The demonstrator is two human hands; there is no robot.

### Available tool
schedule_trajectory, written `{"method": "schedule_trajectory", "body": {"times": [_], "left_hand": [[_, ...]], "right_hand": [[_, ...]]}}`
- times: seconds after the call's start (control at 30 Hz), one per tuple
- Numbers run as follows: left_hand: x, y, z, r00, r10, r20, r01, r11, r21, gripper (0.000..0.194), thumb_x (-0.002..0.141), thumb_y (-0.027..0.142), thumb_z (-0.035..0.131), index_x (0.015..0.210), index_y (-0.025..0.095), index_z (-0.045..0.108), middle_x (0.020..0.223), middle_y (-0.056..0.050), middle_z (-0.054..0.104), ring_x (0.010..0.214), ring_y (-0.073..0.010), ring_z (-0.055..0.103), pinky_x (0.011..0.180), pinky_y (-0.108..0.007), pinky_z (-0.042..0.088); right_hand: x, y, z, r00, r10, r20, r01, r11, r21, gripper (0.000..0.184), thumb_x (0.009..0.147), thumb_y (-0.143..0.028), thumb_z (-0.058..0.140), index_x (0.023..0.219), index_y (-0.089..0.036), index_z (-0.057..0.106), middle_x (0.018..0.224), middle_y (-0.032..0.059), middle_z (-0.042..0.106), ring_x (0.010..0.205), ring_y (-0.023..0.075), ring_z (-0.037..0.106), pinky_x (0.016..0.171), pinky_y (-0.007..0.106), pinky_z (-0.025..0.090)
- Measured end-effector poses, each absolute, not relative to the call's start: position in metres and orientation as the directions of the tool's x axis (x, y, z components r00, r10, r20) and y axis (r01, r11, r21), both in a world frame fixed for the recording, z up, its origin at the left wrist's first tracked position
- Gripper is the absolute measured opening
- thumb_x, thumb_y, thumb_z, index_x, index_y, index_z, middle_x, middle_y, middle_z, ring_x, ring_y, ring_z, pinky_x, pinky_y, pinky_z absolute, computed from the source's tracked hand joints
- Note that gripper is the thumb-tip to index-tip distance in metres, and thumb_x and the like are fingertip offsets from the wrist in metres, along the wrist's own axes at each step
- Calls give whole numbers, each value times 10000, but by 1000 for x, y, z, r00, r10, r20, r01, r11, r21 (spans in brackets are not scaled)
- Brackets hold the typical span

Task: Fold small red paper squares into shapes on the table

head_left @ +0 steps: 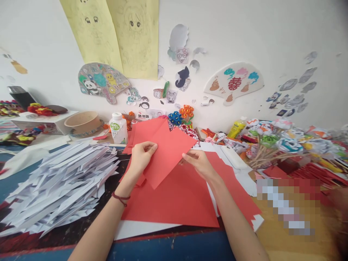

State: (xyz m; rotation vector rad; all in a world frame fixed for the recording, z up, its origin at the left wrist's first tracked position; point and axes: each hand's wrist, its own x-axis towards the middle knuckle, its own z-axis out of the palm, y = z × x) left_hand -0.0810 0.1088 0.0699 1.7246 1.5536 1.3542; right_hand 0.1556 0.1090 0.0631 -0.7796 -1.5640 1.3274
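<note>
Between my two hands is a piece of red paper, raised and turned corner-down over the table. My left hand pinches its left edge, thumb on top. At the right corner, the fingers of my right hand are closed on the same piece. Beneath it lie larger red sheets, partly covering white paper. More red paper shows behind my left hand; where one piece ends and another begins is hard to tell there.
A heap of folded white paper strips lies to the left. Behind stand a white bottle, a round tan container and paper flowers. At right are a white phone-like object, a yellow bottle and bundled stick flowers.
</note>
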Motion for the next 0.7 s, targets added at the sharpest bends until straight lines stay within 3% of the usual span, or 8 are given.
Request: {"method": "schedule_trajectory", "body": {"times": [0.07,0.13,0.23,0.37,0.47,0.57,0.7], "left_hand": [[-73,102,72,-117,905,410,607,-261,751,281,848,383,547,922,156,696,928,-80,739,827,-230,661,753,-322,474],[-59,94,74,-77,842,534,774,-287,565,285,874,345,528,1072,186,657,1096,-90,701,955,-261,630,857,-394,435],[-36,83,74,126,787,603,819,-426,384,349,917,355,483,1224,215,575,1272,-99,616,1139,-277,548,951,-435,376],[-19,76,71,277,802,529,655,-561,507,421,927,394,475,1304,212,521,1220,-94,648,1074,-240,600,900,-347,426],[-19,72,72,338,836,432,552,-548,629,423,967,374,380,1338,219,511,946,-40,717,795,-172,647,703,-251,449],[-20,70,73,311,875,370,544,-484,686,441,971,390,344,1314,201,546,715,6,669,591,-133,578,578,-221,398],[-20,75,70,248,887,391,393,-461,796,392,941,408,414,1176,184,633,844,-15,686,767,-160,619,675,-225,439]], "right_hand": [[154,110,60,-285,931,226,-63,218,-974,341,777,-480,684,715,-145,695,673,66,704,618,170,660,636,296,533],[153,111,58,-217,951,221,-39,217,-975,350,775,-473,686,657,-144,676,613,59,688,568,160,642,597,283,515],[149,110,57,-203,947,249,-30,248,-968,342,774,-465,687,643,-150,663,605,48,676,559,153,625,588,278,501],[144,108,56,-222,922,318,-32,319,-947,303,776,-466,681,731,-166,678,711,42,694,678,171,643,661,289,520],[143,109,54,-225,913,340,-37,341,-939,294,772,-463,683,843,-178,697,828,52,715,808,203,663,739,313,535],[143,111,51,-230,917,326,-16,331,-943,313,770,-483,673,843,-180,692,850,61,717,834,222,668,769,342,543],[145,110,53,-267,913,309,-2,320,-947,295,785,-465,654,859,-181,689,838,55,714,809,215,667,759,337,535]]}}
